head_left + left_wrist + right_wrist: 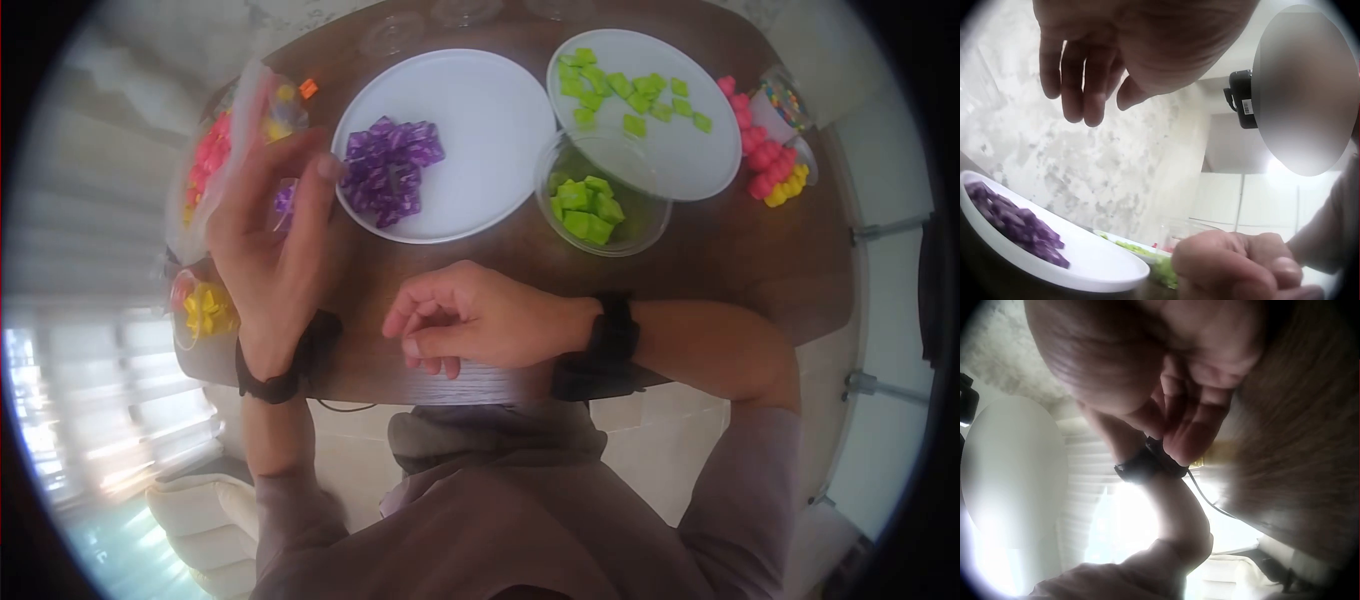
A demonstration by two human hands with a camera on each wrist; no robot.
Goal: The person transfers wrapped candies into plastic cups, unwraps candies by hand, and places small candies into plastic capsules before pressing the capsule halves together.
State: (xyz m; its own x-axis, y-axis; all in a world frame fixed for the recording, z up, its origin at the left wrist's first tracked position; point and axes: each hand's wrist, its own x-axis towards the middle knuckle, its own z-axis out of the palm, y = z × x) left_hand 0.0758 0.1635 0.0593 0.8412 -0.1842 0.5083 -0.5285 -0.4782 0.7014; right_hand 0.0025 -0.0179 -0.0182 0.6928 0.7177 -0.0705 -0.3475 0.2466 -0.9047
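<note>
Left hand (258, 262), raised near a white plate (490, 140), is hanging half-open, empty; right hand (490, 322), loosely curled, is holding nothing. Purple pieces (385, 165) are lying on that plate; handling is seemingly pausing, any pickup calling for a thumb-and-finger pinch.

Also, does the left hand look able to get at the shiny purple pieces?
Probably yes: the left hand looks empty, its fingertips near the left rim of the white plate, beside the purple pieces. Nothing seems in between, and the right hand appears clear of the plate.
</note>
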